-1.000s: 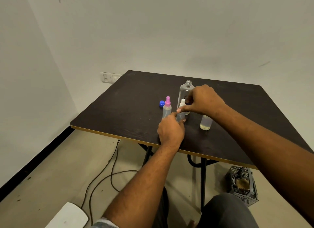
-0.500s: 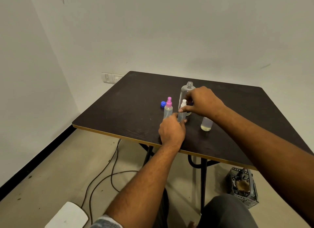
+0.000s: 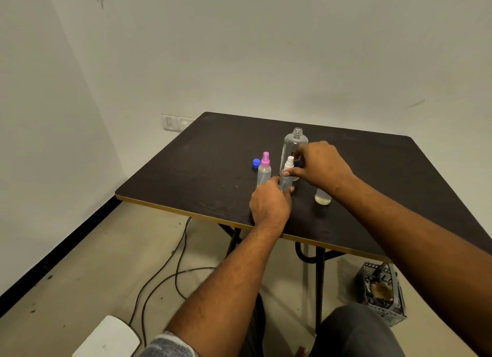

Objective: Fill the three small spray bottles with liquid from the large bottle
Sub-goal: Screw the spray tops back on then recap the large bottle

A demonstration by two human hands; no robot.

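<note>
On the dark table (image 3: 202,167) stands the large clear bottle (image 3: 292,143), uncapped, partly behind my right hand. In front of it a small spray bottle with a white top (image 3: 288,167) stands upright. My left hand (image 3: 270,205) grips its body low down, and my right hand (image 3: 322,165) pinches its white top. To the left stands a small bottle with a pink spray top (image 3: 264,170). A third small bottle (image 3: 323,197), with yellowish liquid, shows only its lower part under my right wrist. The blue cap (image 3: 256,163) lies left of the pink one.
The table's front edge (image 3: 186,212) runs just under my left wrist. Cables (image 3: 170,263) trail on the floor below. A grey plastic crate (image 3: 380,290) stands on the floor at the right, a white object (image 3: 109,338) at the bottom left. Walls close off the left and back.
Both hands have stayed on the white-topped bottle; my right hand's fingers shifted slightly around the top. The bottles on the table have not moved.
</note>
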